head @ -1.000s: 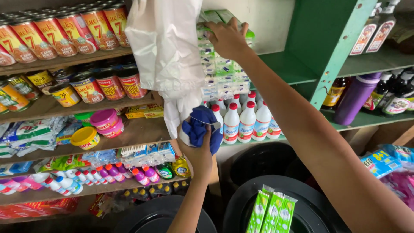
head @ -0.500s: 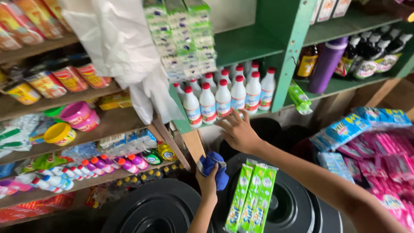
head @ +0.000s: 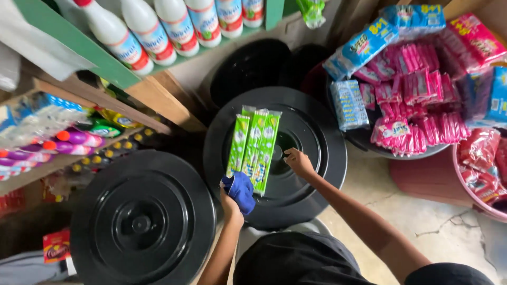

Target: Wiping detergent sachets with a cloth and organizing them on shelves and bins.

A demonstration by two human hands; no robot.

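Grip, left hand [head: 231, 199]: clenched on blue cloth [head: 241, 190], at near edge of green sachet strips [head: 253, 148] lying on black bin lid [head: 311, 132]. Right hand [head: 299, 161]: released, resting on lid beside strips. Step judged: wiping lid; strips probably need lifting first.

Left hand [head: 231, 196] was fisted, arm rising from 6 o'clock. Right hand [head: 298, 161] lay palm-down, fingers curled, forearm extending back toward 4 o'clock.
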